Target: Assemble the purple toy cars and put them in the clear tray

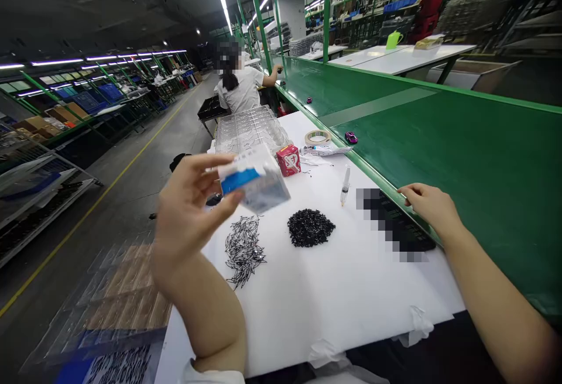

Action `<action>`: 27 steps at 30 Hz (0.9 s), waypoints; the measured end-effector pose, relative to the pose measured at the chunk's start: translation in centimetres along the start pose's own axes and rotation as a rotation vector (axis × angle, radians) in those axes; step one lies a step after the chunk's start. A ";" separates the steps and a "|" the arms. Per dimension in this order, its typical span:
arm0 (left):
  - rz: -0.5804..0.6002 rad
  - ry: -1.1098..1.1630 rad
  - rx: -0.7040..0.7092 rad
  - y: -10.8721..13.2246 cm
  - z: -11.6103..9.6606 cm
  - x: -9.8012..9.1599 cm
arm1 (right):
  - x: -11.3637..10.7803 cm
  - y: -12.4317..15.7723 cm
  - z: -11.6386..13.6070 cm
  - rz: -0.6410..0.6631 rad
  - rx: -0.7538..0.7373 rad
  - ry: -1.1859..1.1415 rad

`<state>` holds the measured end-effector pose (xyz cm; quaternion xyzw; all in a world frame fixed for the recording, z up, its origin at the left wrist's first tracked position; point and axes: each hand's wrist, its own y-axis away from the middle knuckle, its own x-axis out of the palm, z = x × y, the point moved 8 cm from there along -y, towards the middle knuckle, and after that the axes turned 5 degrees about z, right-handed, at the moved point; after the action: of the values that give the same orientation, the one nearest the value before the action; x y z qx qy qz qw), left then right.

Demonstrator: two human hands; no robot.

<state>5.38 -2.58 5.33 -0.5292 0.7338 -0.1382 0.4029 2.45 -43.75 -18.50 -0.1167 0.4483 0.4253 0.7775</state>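
While clear moulded trays (127, 296) lie low to the left of my left hand (191, 208), that hand is raised above the white table (342, 302), thumb and fingers pinching one white-and-blue packet (259, 182) whose printing is too blurred to read. Below the packet, just right of my left wrist, spreads one loose pile of thin black pieces (244, 249), too many to count. Past my left hand sit clear plastic trays (250, 123), their number unclear, and one red box (288, 160) with a white mark that I cannot make out. Between my hands is one pile of small black parts (311, 228), again beyond counting. Past that pile are one roll of tape (318, 134) and one white-and-blue tube (322, 150), its lettering too small; nearer my right hand lies one syringe (345, 186). One purple toy car (351, 137) is on the green belt (448, 132), beyond the syringe. One dark flat object (386, 208), partly pixelated, lies just left of my right hand (432, 208). That hand's fingers bend loosely by the belt's edge; whether the tips pinch or touch anything, I cannot tell.
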 end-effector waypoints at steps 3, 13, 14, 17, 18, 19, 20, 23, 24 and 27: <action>-0.107 -0.028 -0.133 -1.8 4.9 0.1 | -0.3 0.3 0.2 0.004 -0.002 0.003; 0.109 -0.353 -0.220 -9.1 10.6 13.6 | -0.3 -0.1 0.4 -0.040 -0.103 -0.017; 0.128 -0.389 -0.223 -10.1 11.1 15.1 | -0.3 -0.1 0.4 -0.045 -0.118 -0.017; 0.189 -0.493 -0.269 -12.2 13.0 18.9 | -0.1 -0.1 0.6 -0.048 -0.160 -0.022; 0.217 -0.528 -0.291 -12.5 13.8 19.9 | -0.1 -0.1 0.7 -0.046 -0.172 -0.027; 0.248 -0.559 -0.311 -12.8 14.5 20.9 | -0.2 -0.1 0.8 -0.046 -0.181 -0.034; 0.279 -0.587 -0.330 -12.9 15.1 21.8 | -0.2 0.0 0.8 -0.046 -0.186 -0.042; 0.351 -0.652 -0.371 -13.2 16.6 23.6 | -0.4 0.0 0.9 -0.048 -0.178 -0.066; 0.365 -0.668 -0.381 -13.3 16.9 24.0 | -0.5 0.0 0.9 -0.047 -0.172 -0.072; 0.375 -0.698 -0.384 -13.8 17.1 24.3 | -0.7 0.2 1.0 -0.041 -0.152 -0.087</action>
<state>24.35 -25.86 -7.72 -0.4673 0.6495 0.2632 0.5391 2.75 -43.42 -17.29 -0.1660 0.3781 0.4466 0.7938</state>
